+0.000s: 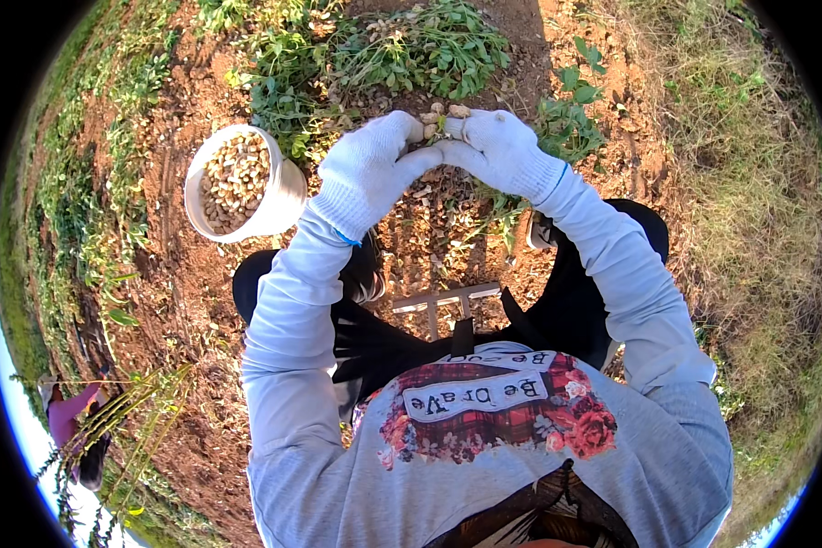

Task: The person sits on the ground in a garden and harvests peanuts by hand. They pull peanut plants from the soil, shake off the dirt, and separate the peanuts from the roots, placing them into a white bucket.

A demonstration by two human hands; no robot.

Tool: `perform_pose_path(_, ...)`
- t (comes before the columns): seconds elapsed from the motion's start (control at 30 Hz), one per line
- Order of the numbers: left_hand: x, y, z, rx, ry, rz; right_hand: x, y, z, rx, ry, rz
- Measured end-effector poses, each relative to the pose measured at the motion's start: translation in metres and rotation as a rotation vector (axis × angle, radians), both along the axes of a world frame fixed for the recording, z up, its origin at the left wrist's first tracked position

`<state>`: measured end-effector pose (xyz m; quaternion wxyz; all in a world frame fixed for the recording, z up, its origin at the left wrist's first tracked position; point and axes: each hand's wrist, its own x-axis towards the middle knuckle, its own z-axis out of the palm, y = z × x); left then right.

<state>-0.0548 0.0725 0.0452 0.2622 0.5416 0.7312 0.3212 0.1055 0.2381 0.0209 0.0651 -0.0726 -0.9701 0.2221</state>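
Both my hands wear white knit gloves and meet in front of me above the soil. Between them is a small cluster of peanuts in their shells, with a bit of green stem. My left hand pinches the cluster from its left side, its fingertips partly hidden. My right hand grips it from the other side, one pod showing above its fingers. To the left of my left hand, a white plastic bucket leans with its mouth towards me, holding many unshelled peanuts.
Pulled peanut plants lie in a heap beyond my hands. A leafy plant stands at right. Below is a low wooden frame between my legs. Dry grass borders the right. Another person is at far left.
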Motion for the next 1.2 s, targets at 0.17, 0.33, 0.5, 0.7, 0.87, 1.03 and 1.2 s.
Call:
perform_pose_path(0.17,-0.006,0.001,-0.003,0.028,-0.313,0.055,-0.002,-0.006,-0.001,0.065,-0.027,0.087)
perform_pose_path(0.33,-0.001,0.005,-0.008,0.139,-0.002,-0.044,-0.004,-0.003,-0.008,0.175,-0.116,0.034)
perform_pose_path(0.5,0.013,0.008,0.004,0.045,0.158,-0.102,-0.009,-0.012,0.029,0.241,-0.493,-0.009)
perform_pose_path(0.7,0.009,0.018,-0.001,-0.165,0.058,-0.093,0.001,-0.009,0.006,0.208,-0.224,0.078)
perform_pose_path(0.87,0.008,0.017,-0.005,-0.121,-0.288,-0.02,-0.001,-0.011,0.021,0.134,-0.354,0.044)
perform_pose_path(1.03,0.007,0.017,-0.006,-0.061,-0.261,-0.121,-0.001,-0.007,0.013,0.12,-0.413,0.11)
perform_pose_path(1.2,0.008,0.017,-0.01,-0.143,-0.393,-0.046,0.002,-0.001,0.007,0.116,-0.355,0.143)
